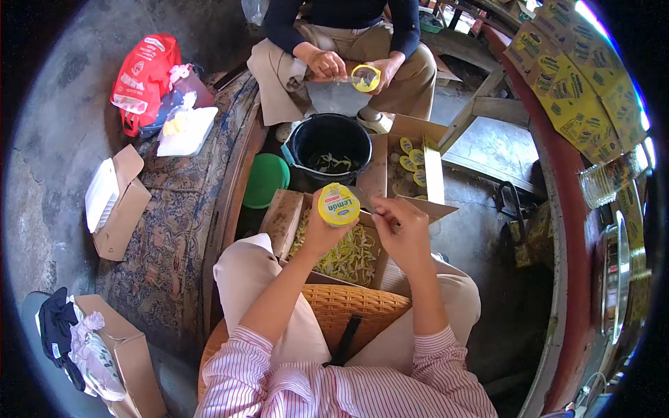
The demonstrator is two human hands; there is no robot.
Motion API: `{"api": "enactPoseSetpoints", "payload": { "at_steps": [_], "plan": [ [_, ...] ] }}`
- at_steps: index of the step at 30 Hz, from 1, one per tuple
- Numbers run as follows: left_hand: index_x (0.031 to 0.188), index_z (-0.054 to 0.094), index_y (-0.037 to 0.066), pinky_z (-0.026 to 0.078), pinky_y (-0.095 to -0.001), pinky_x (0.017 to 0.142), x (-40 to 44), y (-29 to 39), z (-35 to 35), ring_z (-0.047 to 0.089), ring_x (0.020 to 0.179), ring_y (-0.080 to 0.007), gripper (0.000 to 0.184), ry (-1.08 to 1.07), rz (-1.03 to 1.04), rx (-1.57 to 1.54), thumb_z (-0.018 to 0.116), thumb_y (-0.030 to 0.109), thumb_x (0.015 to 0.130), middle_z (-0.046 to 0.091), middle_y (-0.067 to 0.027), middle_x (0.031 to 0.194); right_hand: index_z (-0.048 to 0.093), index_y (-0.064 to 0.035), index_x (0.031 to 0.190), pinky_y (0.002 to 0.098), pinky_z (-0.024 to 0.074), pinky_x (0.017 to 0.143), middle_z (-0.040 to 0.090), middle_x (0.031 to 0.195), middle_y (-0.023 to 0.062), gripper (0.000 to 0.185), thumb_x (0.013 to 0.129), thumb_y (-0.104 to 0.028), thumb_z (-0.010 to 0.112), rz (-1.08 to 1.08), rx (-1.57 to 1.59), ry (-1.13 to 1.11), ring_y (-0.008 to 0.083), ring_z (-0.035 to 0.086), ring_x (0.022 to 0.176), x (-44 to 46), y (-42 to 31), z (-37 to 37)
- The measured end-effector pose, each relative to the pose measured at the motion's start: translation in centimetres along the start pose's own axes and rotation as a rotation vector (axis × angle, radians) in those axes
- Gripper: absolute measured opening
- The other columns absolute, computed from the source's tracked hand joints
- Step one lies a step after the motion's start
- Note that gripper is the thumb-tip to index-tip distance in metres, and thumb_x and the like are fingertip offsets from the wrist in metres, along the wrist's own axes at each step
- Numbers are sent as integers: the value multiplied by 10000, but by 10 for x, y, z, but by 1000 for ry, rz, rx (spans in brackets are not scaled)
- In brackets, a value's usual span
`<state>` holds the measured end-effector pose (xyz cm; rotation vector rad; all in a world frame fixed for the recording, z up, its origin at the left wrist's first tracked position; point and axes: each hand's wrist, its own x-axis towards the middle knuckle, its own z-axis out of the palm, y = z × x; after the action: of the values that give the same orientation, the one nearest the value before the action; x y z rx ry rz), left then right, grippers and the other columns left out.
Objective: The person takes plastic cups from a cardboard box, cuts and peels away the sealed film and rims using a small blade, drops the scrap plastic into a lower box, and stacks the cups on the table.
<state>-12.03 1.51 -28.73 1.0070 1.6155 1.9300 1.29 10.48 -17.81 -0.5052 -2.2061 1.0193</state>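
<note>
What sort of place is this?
Probably a small, informal workshop: the left hand holds a yellow-lidded cup, a seated person opposite handles another cup, and a box of yellowish strips sits nearby.

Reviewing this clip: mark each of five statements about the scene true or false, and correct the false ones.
1. The left hand holds a cup with a yellow lid. True.
2. The bucket in front of the wearer is bright red. False: it is black.
3. The person opposite has nothing in their hands. False: they are holding a yellow-rimmed cup.
4. Yellow-green pieces lie in a cardboard box in front of the wearer's lap. True.
5. The red bag is on the right side of the view. False: it is on the upper left, beyond the patterned cloth.
</note>
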Motion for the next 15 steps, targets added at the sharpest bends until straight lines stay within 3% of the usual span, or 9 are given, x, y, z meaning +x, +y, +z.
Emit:
{"api": "enactPoseSetpoints", "payload": {
  "at_steps": [4, 12, 15],
  "plan": [
    [1175, 338, 36, 430, -288, 867, 0, 8, 10, 499, 1035, -162, 681, -49, 6, -137, 740, 9, 626, 491, -96, 1105, 618, -44, 960, 325, 487, 584, 592, 781, 134, 263, 709, 19, 578, 15, -101, -76, 272, 591, 631, -3, 5, 6],
    [1186, 332, 42, 421, -301, 881, 2, 22, 4, 495, 1038, -177, 697, -164, -8, -29, 737, 16, 620, 483, -98, 1116, 613, -45, 948, 372, 480, 620, 574, 816, 116, 244, 719, 18, 554, -137, -286, -82, 298, 582, 711, 2, 4, 7],
    [1196, 319, 41, 418, -308, 884, 1, 17, 8, 494, 1042, -185, 701, -138, 6, -60, 729, 23, 627, 477, -104, 1123, 610, -45, 956, 378, 477, 613, 563, 801, 120, 250, 719, 12, 554, -8, -229, -66, 302, 580, 691, 0, 3, 9]
  ]
}}
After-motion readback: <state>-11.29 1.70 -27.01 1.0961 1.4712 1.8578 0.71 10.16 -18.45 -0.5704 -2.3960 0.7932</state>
